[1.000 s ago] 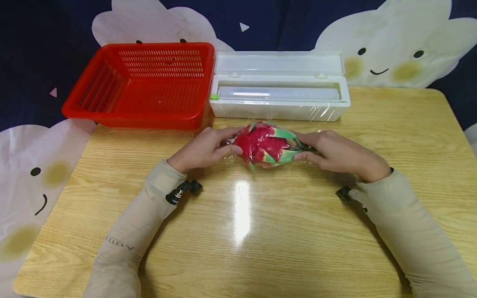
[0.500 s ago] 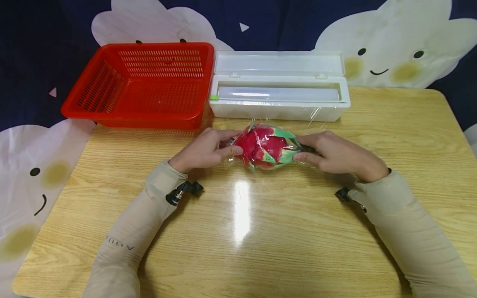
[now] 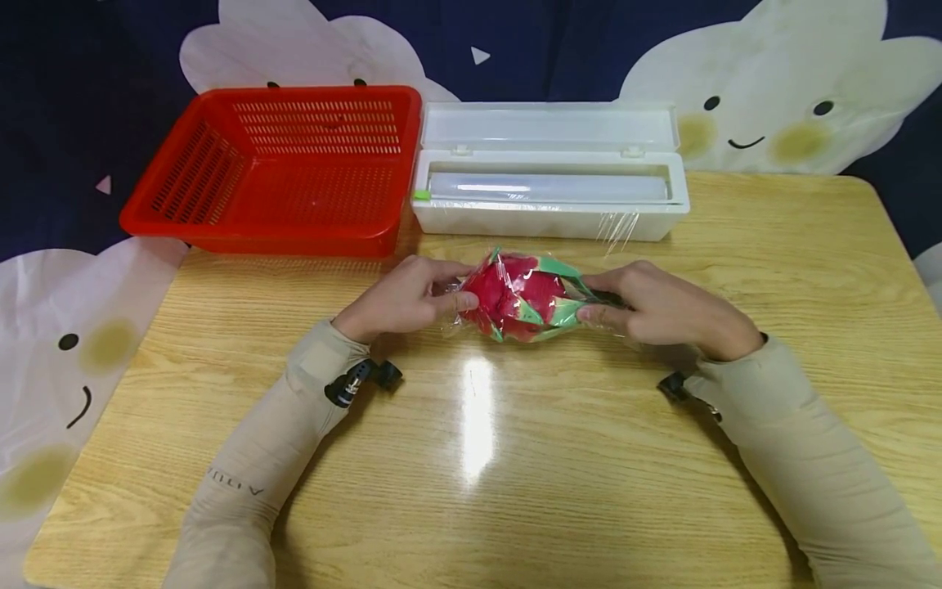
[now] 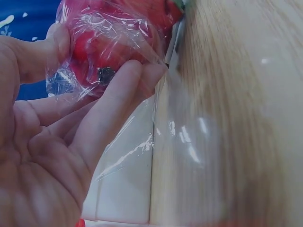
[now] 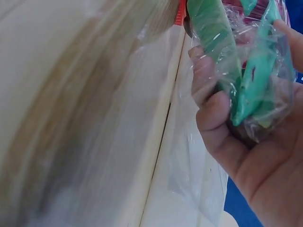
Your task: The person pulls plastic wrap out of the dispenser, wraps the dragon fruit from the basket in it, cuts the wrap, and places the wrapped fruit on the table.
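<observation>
A red dragon fruit (image 3: 518,296) with green leaf tips lies on its side between both hands, wrapped in clear plastic film. My left hand (image 3: 412,298) holds its rounded left end, thumb toward me and fingers behind. At the leafy end, my right hand (image 3: 655,304) grips the fruit through the film. In the left wrist view the film is crinkled over the fruit's dark-tipped end (image 4: 105,74). The right wrist view has the green leaves (image 5: 255,85) bundled under film, with curled fingers (image 5: 213,113) against them. Loose film hangs below the fruit there.
Behind the fruit stands a white cling-film box (image 3: 552,221), lid raised, with a film roll (image 3: 552,186) inside. A red plastic basket (image 3: 294,237) is to its left. Everything rests on a wooden table (image 3: 471,523) before a cloud-patterned cloth (image 3: 545,49).
The dragon fruit has rolled slightly toward me and shifted a little nearer, away from the box. Both hands keep their hold on its ends.
</observation>
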The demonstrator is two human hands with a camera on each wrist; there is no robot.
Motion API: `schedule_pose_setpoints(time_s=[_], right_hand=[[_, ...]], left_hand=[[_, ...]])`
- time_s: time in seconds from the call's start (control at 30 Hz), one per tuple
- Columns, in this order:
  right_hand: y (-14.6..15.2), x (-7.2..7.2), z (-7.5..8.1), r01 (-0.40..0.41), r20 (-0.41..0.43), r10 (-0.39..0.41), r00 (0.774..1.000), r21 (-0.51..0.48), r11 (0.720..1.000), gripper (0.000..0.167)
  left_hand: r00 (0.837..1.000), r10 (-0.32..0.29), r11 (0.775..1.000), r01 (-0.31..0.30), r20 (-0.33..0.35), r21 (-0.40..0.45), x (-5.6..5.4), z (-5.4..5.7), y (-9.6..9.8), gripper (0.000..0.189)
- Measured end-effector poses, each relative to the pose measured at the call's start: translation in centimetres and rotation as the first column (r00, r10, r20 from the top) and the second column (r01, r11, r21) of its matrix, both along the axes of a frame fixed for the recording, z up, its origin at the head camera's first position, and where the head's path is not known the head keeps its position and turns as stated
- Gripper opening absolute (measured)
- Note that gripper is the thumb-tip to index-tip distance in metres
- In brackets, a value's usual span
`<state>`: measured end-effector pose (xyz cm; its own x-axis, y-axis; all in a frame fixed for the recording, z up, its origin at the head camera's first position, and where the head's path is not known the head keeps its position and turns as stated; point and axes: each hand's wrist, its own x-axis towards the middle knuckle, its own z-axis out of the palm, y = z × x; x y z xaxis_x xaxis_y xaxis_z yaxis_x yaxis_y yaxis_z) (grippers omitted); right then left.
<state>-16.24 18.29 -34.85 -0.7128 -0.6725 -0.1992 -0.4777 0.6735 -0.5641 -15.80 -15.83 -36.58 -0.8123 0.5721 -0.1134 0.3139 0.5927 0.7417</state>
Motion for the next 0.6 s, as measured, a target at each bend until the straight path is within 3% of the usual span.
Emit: schedule_pose_setpoints(time_s=[0.6], right_hand=[[0.13, -0.14, 0.26, -0.05, 0.024, 0.05, 0.998, 0.018, 0.999, 0.055]], left_hand=[[0.998, 0.003, 1.0, -0.001, 0.065, -0.03, 0.01, 0.2, 0.07, 0.047]])
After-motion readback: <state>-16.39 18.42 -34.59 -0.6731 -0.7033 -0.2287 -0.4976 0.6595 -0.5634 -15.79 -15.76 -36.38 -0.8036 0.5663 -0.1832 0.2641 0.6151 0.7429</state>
